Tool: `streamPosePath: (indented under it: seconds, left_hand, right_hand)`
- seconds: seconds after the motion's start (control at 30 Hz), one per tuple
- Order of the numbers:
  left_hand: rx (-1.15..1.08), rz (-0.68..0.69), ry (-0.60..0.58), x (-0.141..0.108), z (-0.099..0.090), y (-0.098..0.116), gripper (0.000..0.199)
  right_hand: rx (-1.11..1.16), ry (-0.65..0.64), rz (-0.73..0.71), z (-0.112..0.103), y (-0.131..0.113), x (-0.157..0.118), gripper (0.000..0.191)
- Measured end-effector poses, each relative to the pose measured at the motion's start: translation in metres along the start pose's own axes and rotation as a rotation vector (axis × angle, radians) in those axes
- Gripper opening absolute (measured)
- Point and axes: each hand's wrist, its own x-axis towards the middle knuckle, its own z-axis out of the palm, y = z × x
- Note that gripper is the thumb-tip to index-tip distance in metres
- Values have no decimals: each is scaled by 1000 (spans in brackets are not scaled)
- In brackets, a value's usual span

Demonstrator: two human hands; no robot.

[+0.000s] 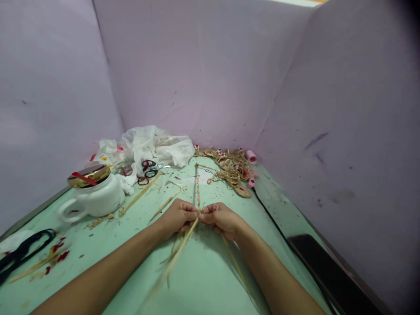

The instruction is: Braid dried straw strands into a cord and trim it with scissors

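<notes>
A thin straw-coloured braid (197, 188) runs from the back of the green table toward me and ends between my hands. My left hand (180, 216) is closed, its thumb and fingers pinching strands at the braid's near end. Close beside it, my right hand (219, 218) is also closed in a pinch on the strands. Loose straw strands (179, 253) hang below the left hand toward me, and another strand (236, 264) trails from under the right. Fingertips cover the exact crossing of the strands.
Coiled braid work (231, 170) with red and white bits lies at the back right, near a pink spool (251, 156). A black phone (331, 271) rests at right. At left stand a white mug (101, 199), black-handled scissors (151, 168), plastic bags (157, 144) and a black cord (26, 249).
</notes>
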Motion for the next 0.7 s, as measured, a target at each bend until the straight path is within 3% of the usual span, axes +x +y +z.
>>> streamPosePath:
  seconds: [0.13, 0.43, 0.57, 0.7]
  left_hand:
    - [52, -3, 8, 2, -4, -1, 12]
    - [115, -13, 81, 3, -3, -4, 7]
    - [289, 38, 135, 1, 0, -3, 12]
    - [480, 74, 92, 1, -5, -1, 15]
  right_hand:
    - [-8, 60, -16, 3, 1, 1, 12]
    - [-13, 44, -61, 4, 1, 1, 6]
    - [-109, 118, -77, 6, 5, 3, 7]
    - [-185, 138, -113, 5, 7, 6, 6]
